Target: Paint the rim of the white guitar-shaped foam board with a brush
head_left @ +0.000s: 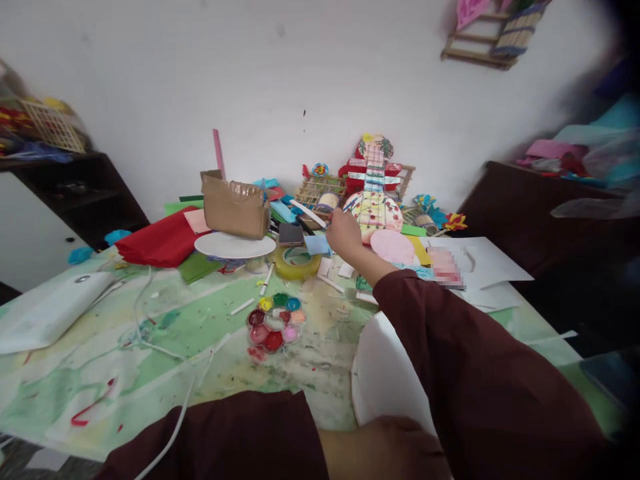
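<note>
My right hand (344,235) reaches far across the table, its fingers closed on a thin white stick-like tool (307,213), maybe a brush, near a dark block (291,234) and a light blue paper (318,245). My left hand (395,445) rests at the bottom edge against a white plate (383,377); its fingers are hidden. A flower-shaped paint palette (275,322) with red, pink, green and blue paint lies in front of me. A yellow tape roll (297,261) sits just left of my right wrist.
A cardboard box (235,209) stands behind a round white plate (234,245). Red paper (160,243), a white device (47,310) with a cable (145,313), colourful craft pieces (375,193) by the wall, white sheets (487,263) at right, dark cabinets on both sides.
</note>
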`<state>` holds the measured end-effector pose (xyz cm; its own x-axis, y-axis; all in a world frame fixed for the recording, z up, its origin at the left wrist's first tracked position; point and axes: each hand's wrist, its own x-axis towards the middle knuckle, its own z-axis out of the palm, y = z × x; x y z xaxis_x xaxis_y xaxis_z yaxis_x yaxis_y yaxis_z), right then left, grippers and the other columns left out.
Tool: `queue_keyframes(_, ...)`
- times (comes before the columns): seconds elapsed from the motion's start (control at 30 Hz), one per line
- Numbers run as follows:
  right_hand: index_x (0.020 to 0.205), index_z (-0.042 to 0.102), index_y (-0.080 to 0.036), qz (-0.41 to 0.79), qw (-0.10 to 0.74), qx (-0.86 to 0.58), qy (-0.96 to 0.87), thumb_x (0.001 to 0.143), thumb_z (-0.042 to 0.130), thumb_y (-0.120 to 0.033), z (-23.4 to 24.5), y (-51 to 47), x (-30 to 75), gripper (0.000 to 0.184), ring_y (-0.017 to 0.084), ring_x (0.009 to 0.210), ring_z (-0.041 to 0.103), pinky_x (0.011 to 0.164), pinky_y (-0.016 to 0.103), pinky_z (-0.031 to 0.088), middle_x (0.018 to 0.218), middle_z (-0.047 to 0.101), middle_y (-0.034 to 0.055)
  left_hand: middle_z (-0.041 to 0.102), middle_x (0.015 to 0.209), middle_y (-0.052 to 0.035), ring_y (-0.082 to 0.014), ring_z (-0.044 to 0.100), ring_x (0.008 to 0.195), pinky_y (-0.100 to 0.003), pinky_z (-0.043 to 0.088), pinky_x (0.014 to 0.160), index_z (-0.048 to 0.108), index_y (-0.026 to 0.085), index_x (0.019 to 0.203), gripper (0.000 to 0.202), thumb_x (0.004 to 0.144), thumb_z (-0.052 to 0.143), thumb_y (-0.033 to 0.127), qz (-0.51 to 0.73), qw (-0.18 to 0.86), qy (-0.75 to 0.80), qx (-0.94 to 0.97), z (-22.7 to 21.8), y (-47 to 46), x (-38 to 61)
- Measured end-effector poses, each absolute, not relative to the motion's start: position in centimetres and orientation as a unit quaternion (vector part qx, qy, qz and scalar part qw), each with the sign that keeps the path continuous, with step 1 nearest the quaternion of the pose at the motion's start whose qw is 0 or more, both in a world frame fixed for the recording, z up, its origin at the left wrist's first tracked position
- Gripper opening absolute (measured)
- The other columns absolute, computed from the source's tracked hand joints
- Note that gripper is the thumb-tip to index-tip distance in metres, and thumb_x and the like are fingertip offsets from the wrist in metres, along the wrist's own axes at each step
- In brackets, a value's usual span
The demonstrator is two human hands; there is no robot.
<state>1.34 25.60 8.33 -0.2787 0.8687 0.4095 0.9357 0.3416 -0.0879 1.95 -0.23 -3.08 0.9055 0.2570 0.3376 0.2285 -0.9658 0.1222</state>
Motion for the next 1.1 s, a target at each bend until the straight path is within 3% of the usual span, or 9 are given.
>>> queue_keyframes(0.1, 0.109, 0.053, -0.014, -0.072, 0.207, -0.534, -0.816, 0.097, 0.036, -0.025, 8.0, 22.2, 1.8, 0.024, 0.025, 0.098, 0.059, 0.077, 0.032, 0.042, 0.103, 0.065, 0.0149, 0.069, 0.093, -0.0008, -0.013, 0.063, 0.091, -0.023, 0.049, 0.074, 0.065, 0.022, 0.082, 0.019, 0.094, 0.052, 0.029, 0.211, 0.023, 0.049, 0.976, -4.3, 0.1, 2.4)
queue_keyframes(0.27, 0.092, 0.062, -0.016, -0.033, 0.156, -0.457, -0.875, 0.087, 0.057, -0.043, 5.7, 13.8, 2.9, 0.028, 0.025, 0.081, 0.062, 0.068, 0.031, 0.042, 0.086, 0.067, 0.0116, 0.069, 0.102, 0.001, -0.0141, 0.063, 0.094, -0.025, 0.049, 0.069, 0.067, 0.025, 0.085, 0.014, 0.091, 0.055, 0.028, 0.193, 0.015, 0.043, 0.98, -5.3, 0.2, 2.9)
queue_keyframes(0.37, 0.089, 0.062, -0.016, 0.001, 0.156, -0.441, -0.884, 0.089, 0.055, -0.037, 5.4, 10.3, 5.0, 0.022, 0.025, 0.081, 0.061, 0.067, 0.032, 0.042, 0.081, 0.066, 0.0112, 0.069, 0.105, 0.0, -0.0137, 0.061, 0.099, -0.024, 0.049, 0.076, 0.069, 0.024, 0.096, 0.016, 0.091, 0.054, 0.025, 0.216, 0.003, 0.028, 0.976, -4.5, 0.0, 2.3)
queue_keyframes(0.53, 0.088, 0.061, -0.019, 0.071, 0.306, -0.487, -0.815, 0.092, 0.047, -0.031, 6.9, 6.9, 11.2, 0.019, 0.023, 0.081, 0.061, 0.071, 0.033, 0.045, 0.084, 0.067, 0.0075, 0.069, 0.099, -0.0029, -0.0139, 0.06, 0.096, -0.025, 0.047, 0.075, 0.068, 0.021, 0.103, 0.024, 0.095, 0.046, 0.022, 0.266, -0.009, -0.006, 0.964, -2.4, -0.4, 1.1)
queue_keyframes(0.7, 0.089, 0.064, -0.023, 0.144, 0.494, -0.504, -0.694, 0.096, 0.039, -0.035, 5.3, 1.1, 16.5, 0.028, 0.021, 0.085, 0.066, 0.074, 0.033, 0.049, 0.09, 0.071, 0.0051, 0.064, 0.071, -0.0016, -0.0147, 0.057, 0.065, -0.029, 0.044, 0.056, 0.067, 0.013, 0.088, 0.021, 0.094, 0.048, 0.019, 0.335, -0.047, 0.019, 0.941, 0.3, -0.2, 0.1)
queue_keyframes(0.83, 0.089, 0.064, -0.021, 0.112, 0.582, -0.577, -0.562, 0.096, 0.035, -0.039, 1.2, -3.6, 18.7, 0.034, 0.024, 0.086, 0.066, 0.078, 0.038, 0.048, 0.087, 0.072, 0.0069, 0.068, 0.08, -0.0025, -0.0168, 0.062, 0.077, -0.03, 0.05, 0.076, 0.066, 0.024, 0.092, 0.02, 0.092, 0.047, 0.03, 0.443, 0.01, 0.382, 0.811, 1.6, 1.3, -5.1)
queue_keyframes(0.9, 0.091, 0.063, -0.02, 0.086, 0.584, -0.618, -0.519, 0.095, 0.036, -0.043, -0.7, -4.7, 19.8, 0.036, 0.026, 0.092, 0.066, 0.081, 0.039, 0.047, 0.092, 0.072, 0.0093, 0.067, 0.096, -0.0098, -0.0243, 0.061, 0.093, -0.041, 0.047, 0.088, 0.063, 0.019, 0.1, 0.024, 0.094, 0.044, 0.032, 0.465, 0.013, 0.514, 0.721, 1.4, 2.6, -9.2)
queue_keyframes(1.0, 0.093, 0.062, -0.02, 0.078, 0.544, -0.644, -0.532, 0.093, 0.038, -0.045, -2.5, -4.5, 21.6, 0.034, 0.027, 0.097, 0.064, 0.084, 0.042, 0.047, 0.101, 0.071, 0.0106, 0.063, 0.106, -0.0157, -0.0325, 0.057, 0.103, -0.053, 0.043, 0.093, 0.059, 0.014, 0.107, 0.041, 0.097, 0.03, 0.041, 0.458, 0.029, 0.631, 0.626, 0.1, 4.6, -15.2)
queue_keyframes(1.1, 0.103, 0.061, -0.019, 0.08, 0.469, -0.663, -0.578, 0.093, 0.039, -0.044, -3.4, -3.1, 22.9, 0.035, 0.028, 0.105, 0.06, 0.089, 0.045, 0.045, 0.111, 0.067, 0.0123, 0.06, 0.113, -0.0165, -0.033, 0.052, 0.115, -0.053, 0.036, 0.102, 0.057, 0.013, 0.111, 0.047, 0.097, 0.026, 0.046, 0.433, 0.058, 0.691, 0.575, -1.6, 6.0, -18.8)
